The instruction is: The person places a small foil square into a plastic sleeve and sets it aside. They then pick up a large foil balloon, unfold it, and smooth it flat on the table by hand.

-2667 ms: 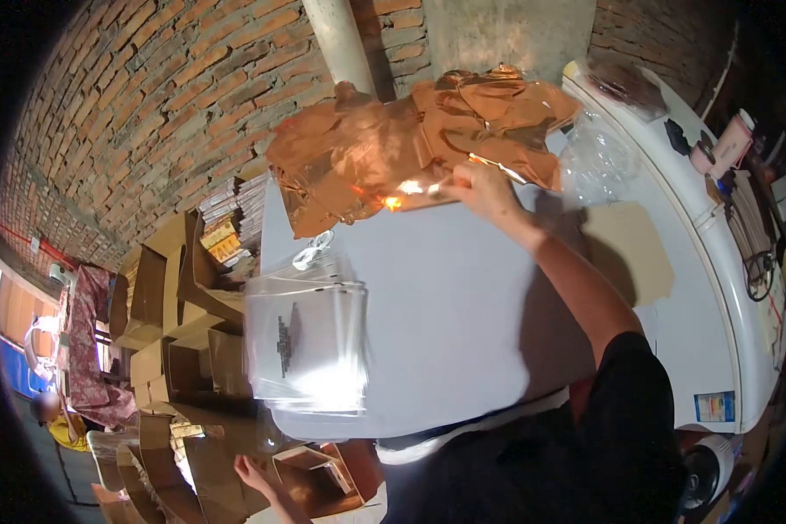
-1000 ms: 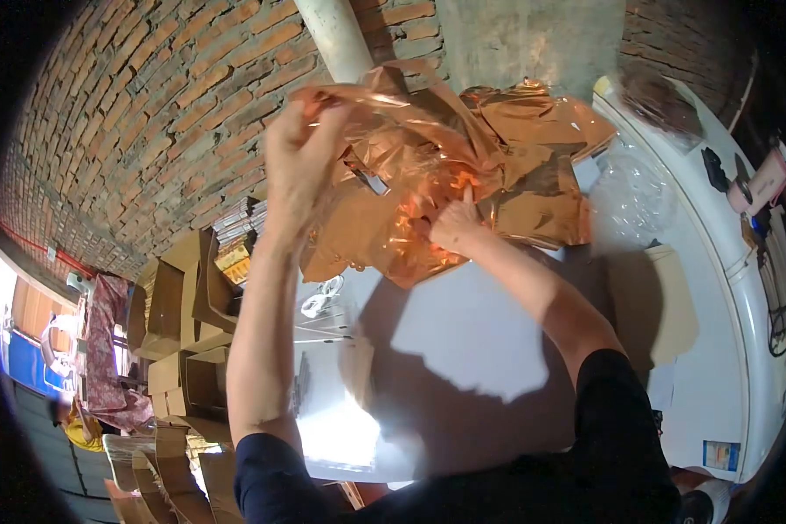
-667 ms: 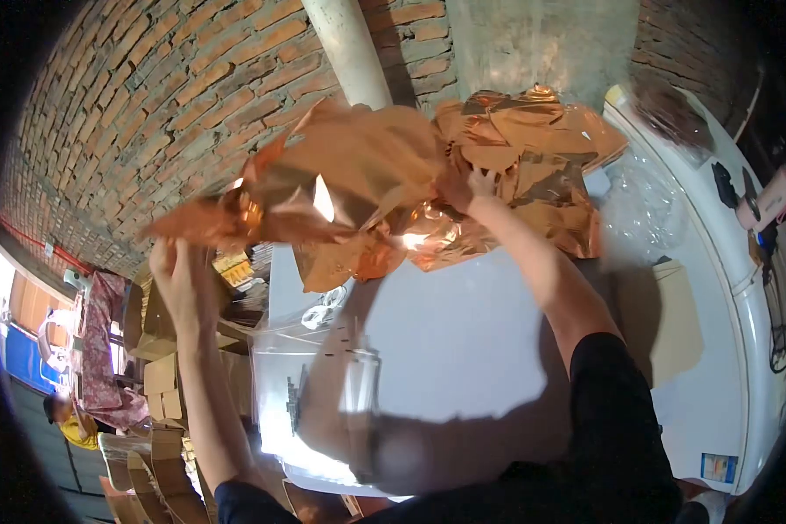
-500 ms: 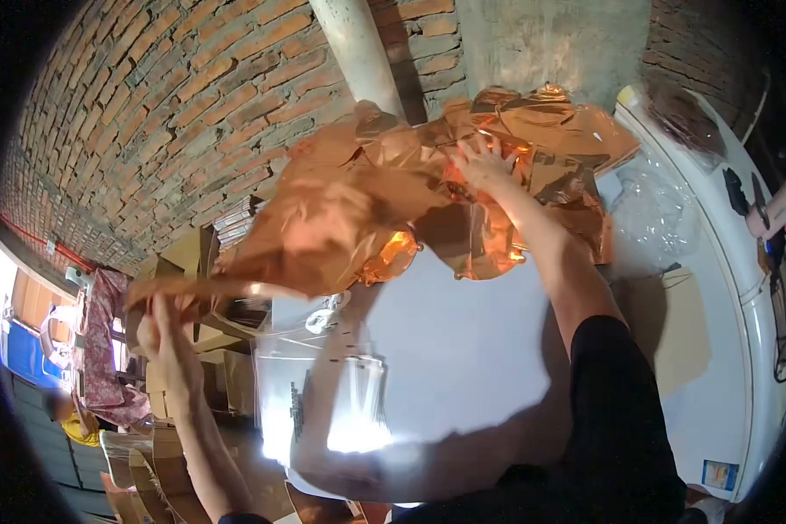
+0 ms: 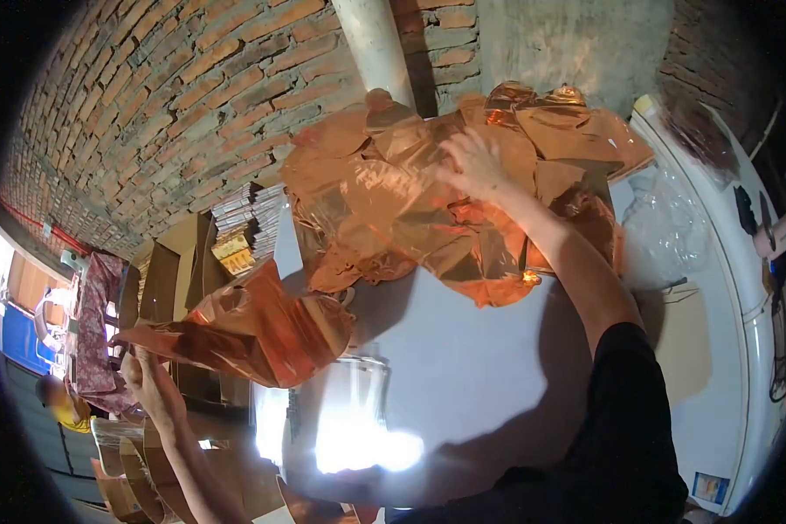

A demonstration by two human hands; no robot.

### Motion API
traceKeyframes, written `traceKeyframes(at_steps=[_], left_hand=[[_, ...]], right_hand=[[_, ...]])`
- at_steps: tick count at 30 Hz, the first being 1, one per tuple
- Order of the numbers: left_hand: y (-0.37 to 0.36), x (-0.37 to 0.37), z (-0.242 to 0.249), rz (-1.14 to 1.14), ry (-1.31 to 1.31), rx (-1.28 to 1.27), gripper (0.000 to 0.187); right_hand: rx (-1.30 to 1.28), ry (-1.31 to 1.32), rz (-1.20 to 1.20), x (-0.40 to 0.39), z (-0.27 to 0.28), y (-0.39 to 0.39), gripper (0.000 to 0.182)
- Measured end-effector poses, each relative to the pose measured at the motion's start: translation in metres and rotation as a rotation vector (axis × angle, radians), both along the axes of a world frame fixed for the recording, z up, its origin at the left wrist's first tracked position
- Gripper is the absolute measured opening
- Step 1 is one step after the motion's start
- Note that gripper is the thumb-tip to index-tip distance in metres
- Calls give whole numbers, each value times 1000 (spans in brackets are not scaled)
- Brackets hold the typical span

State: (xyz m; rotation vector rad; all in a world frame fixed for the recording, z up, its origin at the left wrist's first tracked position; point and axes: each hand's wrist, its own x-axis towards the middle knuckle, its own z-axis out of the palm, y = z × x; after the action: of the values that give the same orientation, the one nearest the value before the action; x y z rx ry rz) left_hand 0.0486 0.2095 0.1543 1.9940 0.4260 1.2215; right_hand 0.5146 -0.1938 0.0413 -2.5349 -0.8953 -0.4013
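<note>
My left hand [image 5: 153, 384] grips one end of a shiny copper-coloured foil sheet [image 5: 275, 327], which hangs in folds over the left side of the white table [image 5: 463, 358]. Further back lies a crumpled pile of similar copper foil [image 5: 393, 188], several pieces overlapping. On top of that pile rests my right hand [image 5: 476, 170], its fingers spread and slightly bent. Clear plastic bags [image 5: 349, 402] lie at the table's front left, glaring in the light.
Cardboard boxes [image 5: 179, 271] stand at the left, with stacked small packets [image 5: 249, 223] behind them. A crumpled clear plastic bag [image 5: 668, 231] lies right of the pile. Behind rise a brick wall [image 5: 201, 113] and a white pipe [image 5: 371, 48]. Another person in yellow [image 5: 74, 410] is far left.
The foil sheet in my left hand has come away from the pile, moving left and down toward me. My right hand has stayed on the pile, its fingers shifting slightly.
</note>
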Motion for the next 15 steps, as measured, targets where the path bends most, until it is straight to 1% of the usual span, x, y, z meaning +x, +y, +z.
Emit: traceKeyframes(at_steps=[1,4,5,8,10,11,13,14,15], left_hand=[[1,1,-2,-5,2,4,41],[-14,3,3,-37,125,68,39],[-16,4,1,-30,106,62,38],[-26,7,-2,-26,46,11,37],[-36,10,2,-53,2,-66,37],[-33,7,5,-57,42,-50,37],[-22,-4,7,-61,125,-21,37],[-20,-6,5,-26,101,14,37],[-18,-8,2,9,78,49,37]], right_hand=[[9,-31,68,-9,-7,5,57],[-15,-93,287,-3,-39,11,49],[68,-152,327,0,-45,12,36],[54,-156,400,1,-43,17,24],[102,-193,385,13,-41,14,20],[124,-211,378,21,-38,11,19],[98,-417,266,27,-8,1,18],[84,-519,210,33,8,-3,18],[88,-580,217,45,16,-6,17]])
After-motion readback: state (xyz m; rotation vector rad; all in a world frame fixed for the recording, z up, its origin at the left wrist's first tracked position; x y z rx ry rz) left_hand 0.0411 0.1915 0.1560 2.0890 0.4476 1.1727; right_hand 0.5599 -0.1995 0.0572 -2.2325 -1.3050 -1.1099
